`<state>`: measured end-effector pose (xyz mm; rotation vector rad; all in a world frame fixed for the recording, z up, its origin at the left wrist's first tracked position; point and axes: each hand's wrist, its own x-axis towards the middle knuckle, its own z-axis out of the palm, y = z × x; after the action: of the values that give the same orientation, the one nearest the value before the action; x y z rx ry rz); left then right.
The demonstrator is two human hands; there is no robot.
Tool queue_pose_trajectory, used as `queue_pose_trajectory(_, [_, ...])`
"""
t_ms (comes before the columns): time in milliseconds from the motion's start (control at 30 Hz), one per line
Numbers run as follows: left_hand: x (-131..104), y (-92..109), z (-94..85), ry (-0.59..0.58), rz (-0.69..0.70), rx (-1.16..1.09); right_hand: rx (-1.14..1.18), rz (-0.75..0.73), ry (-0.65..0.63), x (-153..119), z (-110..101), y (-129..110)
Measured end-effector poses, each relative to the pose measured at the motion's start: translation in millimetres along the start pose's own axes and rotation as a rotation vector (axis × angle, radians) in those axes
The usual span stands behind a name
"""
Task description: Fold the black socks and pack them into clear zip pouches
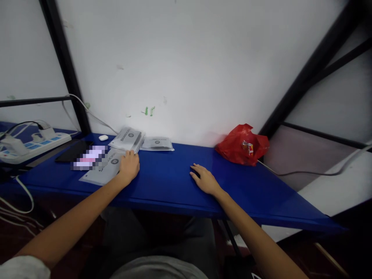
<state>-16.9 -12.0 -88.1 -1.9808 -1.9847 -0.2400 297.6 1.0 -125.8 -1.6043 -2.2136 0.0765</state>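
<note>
At the left of the blue tabletop (171,182), my left hand (129,168) rests palm down, its slightly bent fingers apart and touching the lower edge of a small pile of frosted plastic zip bags (127,138). Partly under that hand lies a single flat zip bag (101,170) with dark printing and a round logo. My left thumb is hidden. Another zip bag (157,143) lies just right of the pile, against the wall. My right hand (205,180) lies on the tabletop right of centre, fingers stretched out, holding nothing.
A red plastic bag (242,145) sits at the back right, beside a cable. On the left are a phone with a blurred lit screen (89,157), a dark flat device (74,151), a white earbud case (103,137) and a power strip (37,147) with plugs. Black metal posts flank the table.
</note>
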Motion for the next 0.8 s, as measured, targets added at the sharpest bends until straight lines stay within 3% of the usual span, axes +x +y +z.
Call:
queue_pose_trajectory(267, [-2.3, -5.0, -12.2, -0.134, -0.015, 0.09, 0.017, -0.006, 0.018, -0.5, -0.2, 0.7])
queue_pose_trajectory(500, [-13.4, 0.7, -21.9, -0.158, 0.047, 0.09, -0.001, -0.005, 0.008, -0.6, -1.4, -1.6])
queue_pose_trajectory(600, [-32.4, 19.3, -29.1, -0.16, 0.164, 0.072, -0.001, -0.011, 0.022, 0.1, -1.1, -0.9])
queue_pose_trajectory(800, [-58.4, 67.6, -41.1, -0.119, 0.589, 0.01, 0.11, -0.116, 0.148, -8.5, -6.9, -9.3])
